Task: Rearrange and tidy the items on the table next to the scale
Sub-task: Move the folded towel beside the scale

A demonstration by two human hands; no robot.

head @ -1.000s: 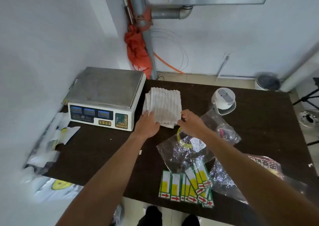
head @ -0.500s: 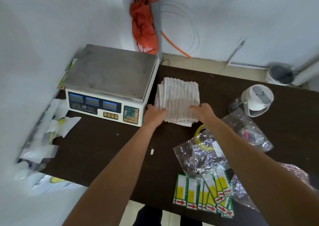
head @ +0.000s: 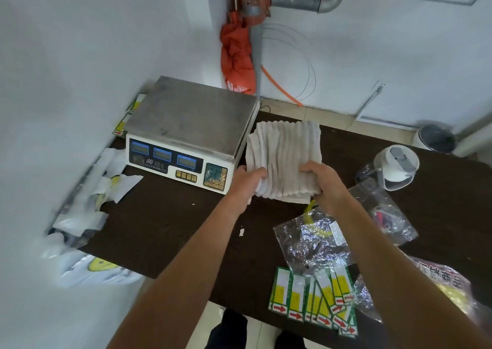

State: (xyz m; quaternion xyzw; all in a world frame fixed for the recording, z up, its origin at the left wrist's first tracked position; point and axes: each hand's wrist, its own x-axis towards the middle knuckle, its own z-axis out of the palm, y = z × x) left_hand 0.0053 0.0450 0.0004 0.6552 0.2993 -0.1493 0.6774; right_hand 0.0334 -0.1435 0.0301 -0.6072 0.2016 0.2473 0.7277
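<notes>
A folded, ribbed white cloth (head: 285, 151) lies just right of the scale (head: 190, 125) on the dark table (head: 159, 223). My left hand (head: 247, 179) grips its near left corner, thumb on top. My right hand (head: 323, 180) grips its near right edge. The near edge of the cloth looks slightly raised off the table. A clear bag with a yellow item (head: 315, 238) lies right behind my right wrist. Several green and yellow labels with red arrows (head: 314, 299) are fanned out at the table's front edge.
A white lidded cup (head: 396, 167) stands at the right, with a small clear bag of parts (head: 386, 210) next to it. Crumpled white bags and paper (head: 87, 207) lie at the left edge by the wall. A printed bag (head: 447, 282) sits at far right.
Both hands stay on the cloth's near edge; the grip has tightened and the near edge looks lifted. The camera view has shifted.
</notes>
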